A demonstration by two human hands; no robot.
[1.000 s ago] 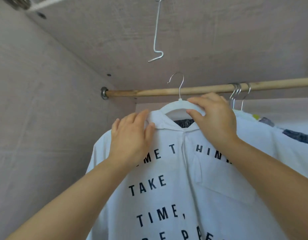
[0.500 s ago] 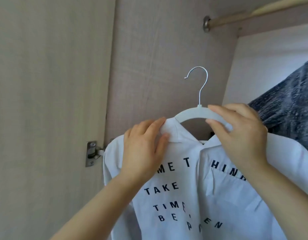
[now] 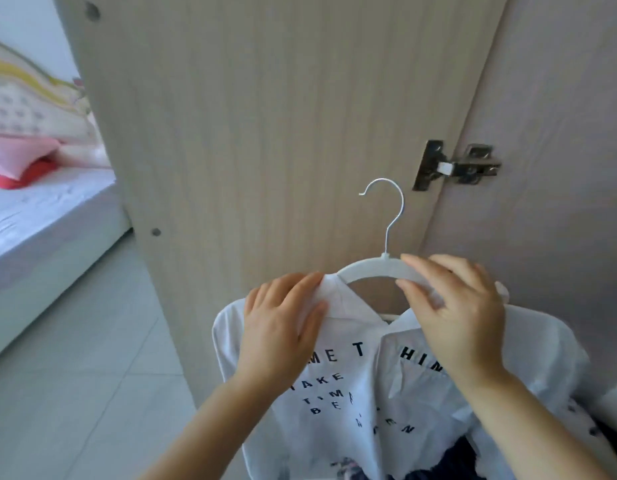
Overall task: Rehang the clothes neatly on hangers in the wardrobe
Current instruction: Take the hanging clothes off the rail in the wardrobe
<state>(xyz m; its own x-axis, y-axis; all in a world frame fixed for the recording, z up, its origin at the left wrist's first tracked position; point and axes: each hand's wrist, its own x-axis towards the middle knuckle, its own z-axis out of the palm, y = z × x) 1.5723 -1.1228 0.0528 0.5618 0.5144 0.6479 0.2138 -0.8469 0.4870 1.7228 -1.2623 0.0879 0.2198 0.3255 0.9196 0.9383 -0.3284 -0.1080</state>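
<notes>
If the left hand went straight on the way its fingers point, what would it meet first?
Probably the white hanger, just past the shirt collar that the left hand pinches; the wardrobe door lies behind.

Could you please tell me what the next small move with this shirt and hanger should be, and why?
Probably draw the right shoulder of the white shirt up over the right arm of the hanger. That arm shows bare where the right hand pinches it, with the collar sagging below, while the left hand holds the other side seated.
</notes>
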